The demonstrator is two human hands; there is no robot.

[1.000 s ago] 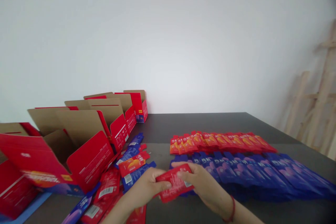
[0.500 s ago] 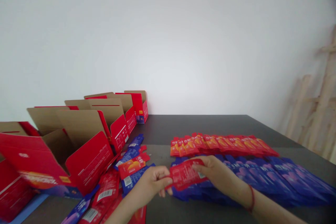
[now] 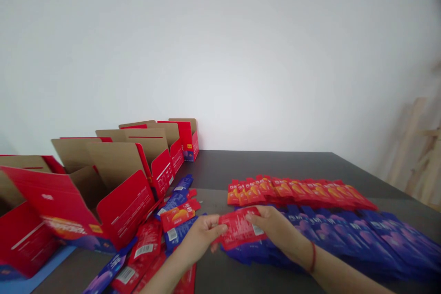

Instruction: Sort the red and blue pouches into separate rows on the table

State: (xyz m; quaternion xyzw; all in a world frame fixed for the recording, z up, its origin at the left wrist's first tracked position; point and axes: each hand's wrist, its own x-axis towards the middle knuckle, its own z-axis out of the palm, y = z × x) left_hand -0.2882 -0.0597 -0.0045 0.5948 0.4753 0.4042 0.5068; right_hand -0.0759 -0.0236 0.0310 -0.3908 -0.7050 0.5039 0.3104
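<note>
A red sachet (image 3: pixel 240 228), its printed back with a barcode facing me, is stretched between my two hands above the table. My left hand (image 3: pixel 203 235) pinches its left end between thumb and fingers. At the opposite end, my right hand (image 3: pixel 275 226) grips the upper right edge and wears a red cord at the wrist. Directly behind and below the held sachet lies a row of overlapping blue sachets (image 3: pixel 347 239). Farther back runs a row of overlapping red sachets (image 3: pixel 303 192). Left of my left hand is a loose pile of mixed red and blue sachets (image 3: pixel 146 245).
Several open red cardboard boxes (image 3: pixel 127 206) with brown insides stand in a line along the left, running back toward the white wall. A light blue sheet (image 3: pixel 51 264) lies under the nearest ones. The dark table (image 3: pixel 268 161) extends to the wall; a wooden frame (image 3: pixel 409 138) stands at right.
My left hand has moved farther onto the sachet's left end, and the sachet looks flatter toward me. The view has swung slightly left. Both hands still hold the sachet.
</note>
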